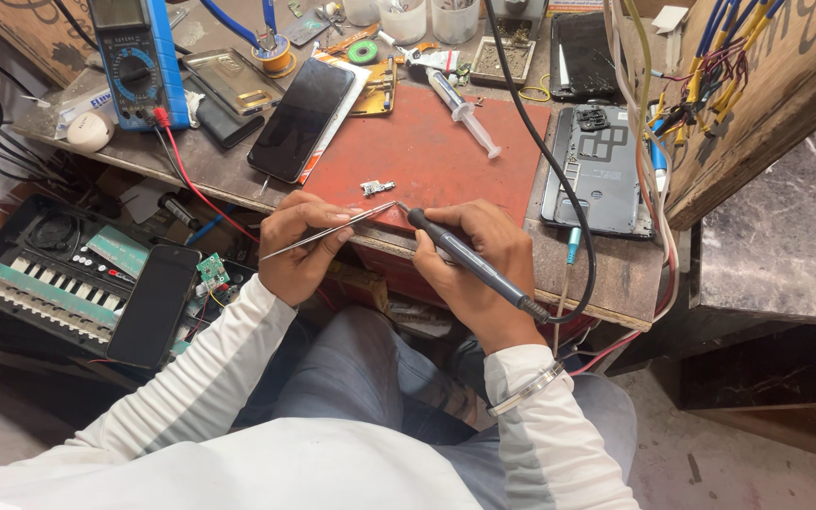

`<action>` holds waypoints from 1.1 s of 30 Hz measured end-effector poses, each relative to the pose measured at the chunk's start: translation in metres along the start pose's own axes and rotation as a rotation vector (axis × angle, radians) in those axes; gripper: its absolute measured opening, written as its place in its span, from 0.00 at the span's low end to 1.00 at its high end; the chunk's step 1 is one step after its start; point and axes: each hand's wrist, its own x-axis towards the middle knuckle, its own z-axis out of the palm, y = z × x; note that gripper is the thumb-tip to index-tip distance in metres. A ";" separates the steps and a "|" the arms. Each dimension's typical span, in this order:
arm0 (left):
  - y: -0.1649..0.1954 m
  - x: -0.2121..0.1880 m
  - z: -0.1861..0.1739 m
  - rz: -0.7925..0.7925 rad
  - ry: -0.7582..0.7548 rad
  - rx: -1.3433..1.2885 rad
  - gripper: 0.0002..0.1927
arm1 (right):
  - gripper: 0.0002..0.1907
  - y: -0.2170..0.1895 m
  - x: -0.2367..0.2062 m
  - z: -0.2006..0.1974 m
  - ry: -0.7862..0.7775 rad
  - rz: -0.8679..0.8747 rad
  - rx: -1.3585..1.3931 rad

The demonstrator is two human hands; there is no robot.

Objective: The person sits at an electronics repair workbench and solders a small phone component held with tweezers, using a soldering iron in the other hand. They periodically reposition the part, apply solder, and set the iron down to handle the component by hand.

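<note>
Left hand pinches metal tweezers, tips angled right toward the near edge of the red mat. Right hand is closed pen-fashion around a dark soldering iron, its tip meeting the tweezer tips, likely so one tool steadies what the other heats. Both wrists are braced at the tabletop edge. A small circuit piece lies just beyond on the mat. A syringe rests farther back; a blue multimeter sits far left.
</note>
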 end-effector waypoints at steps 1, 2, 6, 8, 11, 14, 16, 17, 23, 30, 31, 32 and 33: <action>0.000 0.000 0.000 0.002 -0.001 0.003 0.07 | 0.08 0.000 0.000 0.000 -0.001 -0.002 0.002; 0.000 0.000 0.000 0.002 -0.001 0.001 0.07 | 0.08 0.000 0.000 0.000 0.000 -0.004 0.002; 0.000 0.000 0.000 0.008 0.001 0.004 0.07 | 0.08 0.000 0.000 0.000 0.002 -0.006 -0.001; 0.000 0.000 0.000 0.005 0.000 0.005 0.06 | 0.08 -0.001 0.000 0.001 -0.002 0.003 0.004; 0.000 -0.001 0.000 -0.007 -0.002 -0.007 0.06 | 0.08 -0.001 0.000 0.000 -0.009 0.017 0.015; -0.001 -0.001 0.001 -0.007 0.003 -0.015 0.07 | 0.08 -0.001 0.001 0.000 -0.005 0.007 0.012; -0.001 -0.001 0.001 -0.010 0.007 -0.014 0.07 | 0.08 0.000 0.001 0.001 0.000 0.004 0.007; -0.002 -0.001 0.002 -0.013 0.006 -0.018 0.07 | 0.08 0.000 0.000 0.000 -0.001 0.002 0.004; -0.002 -0.001 0.002 -0.009 0.007 -0.011 0.07 | 0.08 0.001 0.000 0.001 0.003 -0.007 -0.004; -0.001 -0.001 0.002 -0.005 0.000 -0.019 0.07 | 0.08 0.001 0.000 0.001 0.005 0.001 -0.003; -0.001 -0.001 0.002 -0.009 0.001 -0.026 0.07 | 0.08 0.001 0.000 0.001 0.005 -0.001 -0.005; -0.002 -0.001 0.002 -0.015 0.003 -0.030 0.07 | 0.08 0.000 0.000 0.001 0.005 -0.005 -0.002; -0.002 -0.001 0.002 -0.022 0.004 -0.033 0.07 | 0.08 0.000 0.000 0.001 0.005 -0.009 0.001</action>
